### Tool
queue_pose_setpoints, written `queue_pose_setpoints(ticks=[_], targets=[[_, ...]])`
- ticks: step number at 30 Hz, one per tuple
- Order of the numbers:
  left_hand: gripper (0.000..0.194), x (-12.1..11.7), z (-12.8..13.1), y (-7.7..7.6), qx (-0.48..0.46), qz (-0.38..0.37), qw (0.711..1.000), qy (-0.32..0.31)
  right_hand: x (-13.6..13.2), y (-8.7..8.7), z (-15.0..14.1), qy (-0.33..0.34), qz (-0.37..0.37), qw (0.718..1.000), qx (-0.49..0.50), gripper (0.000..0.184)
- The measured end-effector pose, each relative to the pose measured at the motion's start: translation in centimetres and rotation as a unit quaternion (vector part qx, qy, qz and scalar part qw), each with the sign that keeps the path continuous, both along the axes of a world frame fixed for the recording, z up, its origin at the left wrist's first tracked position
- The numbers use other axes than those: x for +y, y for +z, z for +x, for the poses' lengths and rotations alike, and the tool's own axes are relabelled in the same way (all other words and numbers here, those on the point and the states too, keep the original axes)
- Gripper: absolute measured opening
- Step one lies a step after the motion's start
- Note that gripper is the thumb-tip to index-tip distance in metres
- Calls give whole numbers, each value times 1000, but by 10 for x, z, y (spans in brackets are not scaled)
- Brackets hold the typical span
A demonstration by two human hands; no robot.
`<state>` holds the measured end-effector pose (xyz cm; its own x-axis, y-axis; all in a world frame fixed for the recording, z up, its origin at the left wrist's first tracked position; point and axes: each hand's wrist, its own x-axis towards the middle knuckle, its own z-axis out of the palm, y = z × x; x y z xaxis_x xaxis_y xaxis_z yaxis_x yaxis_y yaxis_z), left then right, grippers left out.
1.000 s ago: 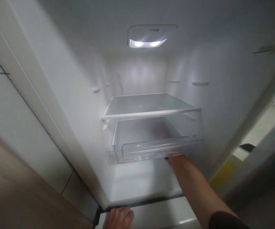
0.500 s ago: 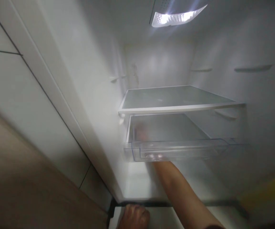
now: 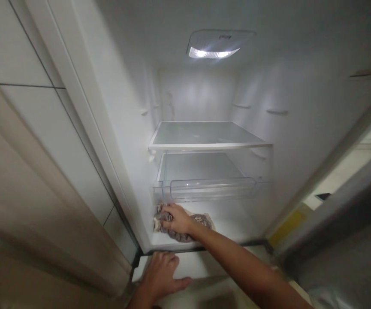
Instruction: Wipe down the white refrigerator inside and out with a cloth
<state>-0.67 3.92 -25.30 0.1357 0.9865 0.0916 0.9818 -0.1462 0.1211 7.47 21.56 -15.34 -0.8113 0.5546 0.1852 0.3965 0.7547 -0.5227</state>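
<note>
My right hand (image 3: 179, 219) is closed on a bunched grey-and-cream patterned cloth (image 3: 201, 221). It presses the cloth against the white floor (image 3: 233, 223) of the fridge, near the left wall. Part of the cloth trails out to the right, behind my wrist. My left hand (image 3: 162, 274) rests on the white ledge (image 3: 201, 262) at the front below the compartment, its thumb spread out to the right and its fingertips over the far edge. Just above my right hand is a clear plastic drawer front (image 3: 211, 189).
A glass shelf (image 3: 204, 134) with a white rim sits above the drawer. The fridge lamp (image 3: 214, 52) is lit on the ceiling. White tiles (image 3: 76, 137) and a wood-coloured panel (image 3: 37, 180) stand to the left. At right is a dark, blurred door edge (image 3: 339, 231).
My right hand has come down from behind the clear drawer to the fridge floor at the left, and the cloth now shows. My left thumb has spread outward. The view has shifted.
</note>
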Motion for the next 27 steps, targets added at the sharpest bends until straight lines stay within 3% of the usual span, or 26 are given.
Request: queue_pose_setpoints(ticks=[3,7,9,11,13,16,19,21,23,25,27], targets=[[52,-2,-1,0,9,18,1000,-4,12,5,57,-49,-2,998,-47,34],[49,0,-2,-4,13,32,999,-10,55,15,141,-276,13,958,-82,37],[50,2,-3,-7,18,27,999,-19,70,21,159,-342,18,935,-92,42],[50,3,-4,-8,26,25,999,-27,70,25,147,-352,17,931,-98,44],[48,3,-6,-9,37,39,998,-33,53,25,107,-320,16,942,-98,44],[44,2,-8,-6,47,68,996,-45,9,20,34,-216,16,972,-95,46],[42,1,-10,1,58,86,993,-56,-26,12,7,-96,27,991,-85,47],[42,2,-11,7,60,114,989,-69,-33,8,28,-32,36,996,-72,50],[40,3,-13,12,47,159,982,-85,-30,5,70,-49,43,996,-63,50],[35,5,-13,15,22,211,973,-94,-26,5,117,-170,43,982,-64,47],[28,7,-12,17,-6,253,963,-90,-24,7,155,-308,42,948,-68,46]])
